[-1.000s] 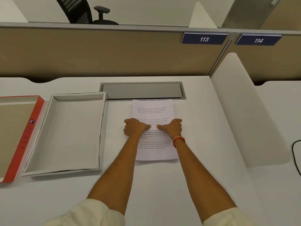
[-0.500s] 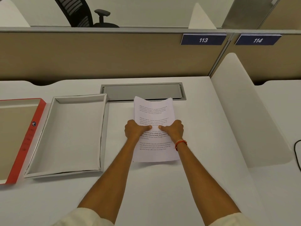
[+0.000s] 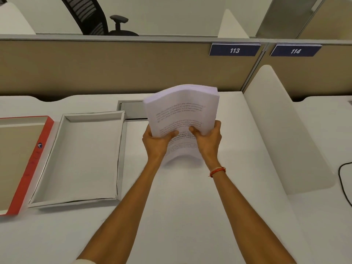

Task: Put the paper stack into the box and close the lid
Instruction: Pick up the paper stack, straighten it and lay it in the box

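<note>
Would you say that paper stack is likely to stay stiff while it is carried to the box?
Probably floppy: the paper stack bows between the left hand and right hand. Its far edge looks thick, so likely fairly heavy. Loose sheets may slide or fan out.

White desk (image 3: 190, 216); tan partition (image 3: 114, 69); black office chair (image 3: 95, 18) behind.

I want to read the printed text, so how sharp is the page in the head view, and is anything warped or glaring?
Head view: the paper stack, gripped by the left hand and right hand, is motion-blurred, so its text is unreadable; the wide-angle lens bows the partition; lighting is soft and even, no glare, and the box looks sharp.
</note>
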`<state>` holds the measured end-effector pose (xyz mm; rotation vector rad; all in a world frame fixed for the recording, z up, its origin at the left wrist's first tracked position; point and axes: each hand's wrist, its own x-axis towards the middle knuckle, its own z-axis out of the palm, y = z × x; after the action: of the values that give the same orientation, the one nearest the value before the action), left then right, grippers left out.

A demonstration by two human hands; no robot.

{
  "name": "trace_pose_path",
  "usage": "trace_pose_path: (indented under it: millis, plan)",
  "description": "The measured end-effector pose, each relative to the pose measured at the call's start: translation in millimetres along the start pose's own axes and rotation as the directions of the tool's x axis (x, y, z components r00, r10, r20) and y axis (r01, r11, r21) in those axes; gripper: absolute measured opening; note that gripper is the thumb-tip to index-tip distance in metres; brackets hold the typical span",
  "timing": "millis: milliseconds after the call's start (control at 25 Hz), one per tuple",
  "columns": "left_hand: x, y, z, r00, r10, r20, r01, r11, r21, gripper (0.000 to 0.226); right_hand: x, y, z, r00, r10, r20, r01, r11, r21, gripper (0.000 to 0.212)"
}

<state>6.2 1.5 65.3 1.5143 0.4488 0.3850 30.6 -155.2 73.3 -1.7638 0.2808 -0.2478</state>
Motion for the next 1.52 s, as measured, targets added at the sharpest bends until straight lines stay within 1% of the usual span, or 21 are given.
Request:
trace_pose_path:
  millis: [80, 160, 280, 440, 640, 880, 1040, 1280, 1440, 1520]
  plan:
    - [-3, -1, 1, 1.0, 0.012, -0.017, -0.013, 0.999, -0.046, 0.049, -5, 2, 0, 0.998, -0.048, -0.03, 0.05, 0.996, 0.071, 0.058]
    - [-3, -4, 0, 1.0, 0.021, -0.019, -0.022, 0.998, -0.056, 0.045, -9, 6, 0, 0.997, -0.065, -0.044, 0.069, 0.992, 0.108, 0.058]
    - [-5, -6, 0, 0.999, 0.048, 0.001, -0.048, 0.998, -0.027, 0.052, -13, 12, -2, 0.997, -0.066, -0.046, 0.072, 0.989, 0.126, 0.061]
    - [-6, -9, 0, 0.996, 0.088, 0.03, -0.087, 0.996, -0.011, 0.056, -14, 16, -4, 0.996, -0.073, -0.059, 0.08, 0.989, 0.125, 0.064]
    - [-2, -11, -2, 0.994, 0.091, 0.065, -0.093, 0.995, 0.039, 0.068, -7, 17, -9, 0.998, -0.057, -0.016, 0.059, 0.993, 0.107, 0.069]
    - [-4, -14, -8, 0.992, 0.105, 0.065, -0.11, 0.991, 0.078, 0.063, -11, 21, -10, 0.998, -0.063, -0.006, 0.063, 0.995, 0.079, 0.074]
    - [-4, -15, -8, 0.994, 0.095, 0.06, -0.099, 0.993, 0.068, 0.061, -12, 22, -8, 0.998, -0.054, -0.021, 0.055, 0.996, 0.073, 0.073]
    - [-3, -15, -5, 0.995, 0.084, 0.052, -0.088, 0.994, 0.071, 0.057, -12, 25, -4, 0.998, -0.031, -0.05, 0.035, 0.996, 0.084, 0.066]
    - [2, -7, -2, 0.997, 0.063, 0.047, -0.068, 0.992, 0.103, 0.058, -10, 19, 1, 0.998, -0.027, -0.062, 0.032, 0.997, 0.074, 0.06]
    - [5, 0, -2, 0.997, 0.049, 0.061, -0.057, 0.989, 0.139, 0.057, -7, 14, 1, 0.999, 0.0, -0.054, 0.003, 0.999, 0.054, 0.06]
